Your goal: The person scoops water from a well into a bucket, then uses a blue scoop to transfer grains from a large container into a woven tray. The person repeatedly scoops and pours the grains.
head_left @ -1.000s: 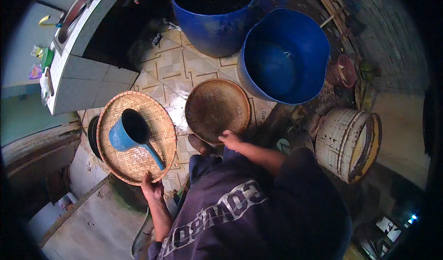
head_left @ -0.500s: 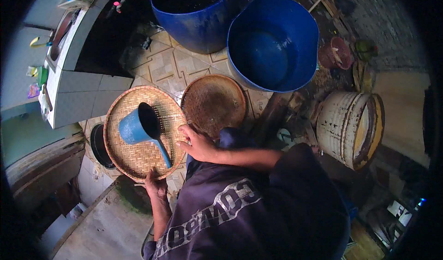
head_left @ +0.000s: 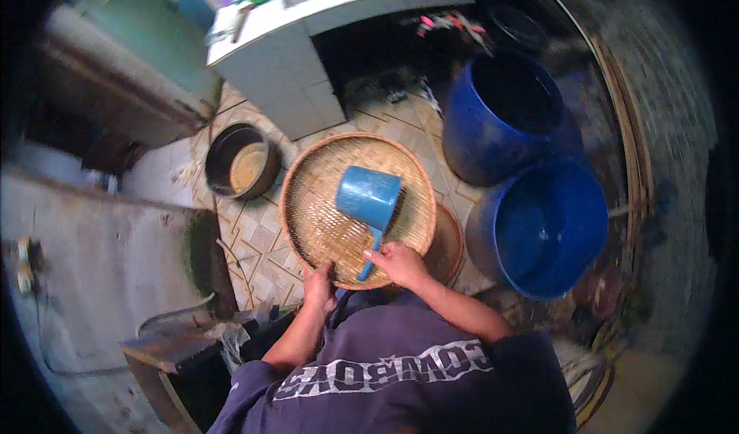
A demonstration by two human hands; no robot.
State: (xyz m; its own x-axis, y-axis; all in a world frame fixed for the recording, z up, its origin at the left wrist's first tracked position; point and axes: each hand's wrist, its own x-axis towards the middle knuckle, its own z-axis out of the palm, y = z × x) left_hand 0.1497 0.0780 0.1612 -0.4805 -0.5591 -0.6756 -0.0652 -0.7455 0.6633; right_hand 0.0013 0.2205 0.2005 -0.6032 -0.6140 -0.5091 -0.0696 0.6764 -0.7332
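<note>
A round woven bamboo tray [head_left: 315, 203] with a reddish rim is held in front of my torso. Lying on its side in the tray is a blue plastic dipper [head_left: 366, 195], its handle pointing toward me. My left hand [head_left: 318, 286] grips the tray's near-left rim, thumb on top, fingers hidden beneath. Over the near-right rim, my right hand [head_left: 399, 264] has closed with its fingertips at the dipper's handle. The tray partly covers a second, browner round tray [head_left: 450, 253] lower down on the right.
Two large blue tubs, one farther [head_left: 469, 118] and one nearer [head_left: 543, 234], stand at the right. A dark round pot [head_left: 254, 164] rests on the patterned tile floor [head_left: 254, 249] at the left. Beyond it rises a tiled counter [head_left: 285, 87]. A concrete ledge [head_left: 100, 257] lies left.
My view has swung left, bringing the dark pot fully into sight. The bamboo tray sits more squarely before me. My right hand has gone from the tray's rim to the dipper's handle.
</note>
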